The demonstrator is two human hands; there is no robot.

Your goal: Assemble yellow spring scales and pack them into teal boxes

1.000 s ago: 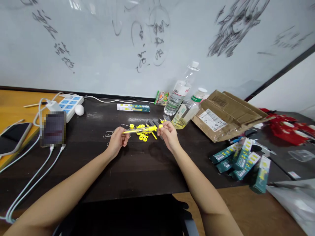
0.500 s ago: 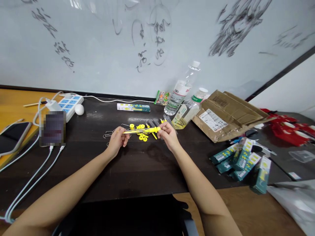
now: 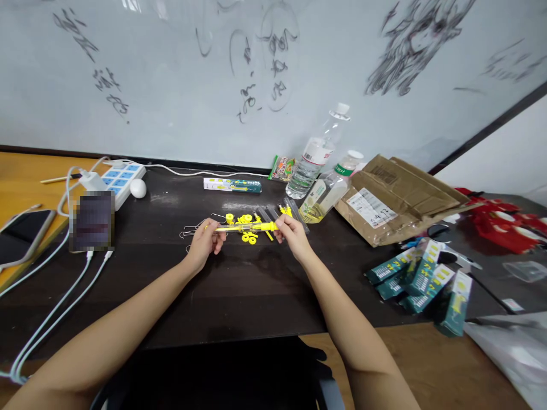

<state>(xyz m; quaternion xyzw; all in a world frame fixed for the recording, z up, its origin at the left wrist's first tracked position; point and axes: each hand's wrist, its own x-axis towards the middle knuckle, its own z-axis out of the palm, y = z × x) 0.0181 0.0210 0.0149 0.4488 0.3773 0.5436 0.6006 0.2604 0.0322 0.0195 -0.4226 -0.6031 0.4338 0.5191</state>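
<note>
Stretched level between both hands is a slim clear tube-shaped tool [image 3: 247,228] with yellow parts, over the dark table. My left hand [image 3: 202,242] is closed around its left end. The fingers of my right hand [image 3: 292,234] pinch the yellow right end. Just behind the tool lie several yellow rings [image 3: 244,218] and more loose yellow pieces [image 3: 249,238]. Bent metal wire hooks [image 3: 188,232] lie beside my left hand, partly hidden by it. Clear tubes [image 3: 265,214] with yellow parts rest behind my right hand.
A slim printed box [image 3: 232,185] lies at the back, near a snack packet [image 3: 282,168] and two bottles [image 3: 305,171] [image 3: 327,196]. A cardboard parcel [image 3: 397,199] and several green boxes [image 3: 423,273] are at the right. A power strip [image 3: 123,182], phone and cables occupy the left.
Both hands keep hold of the tool in nearly the same place. The camera view has shifted very slightly; nothing has been let go or picked up.
</note>
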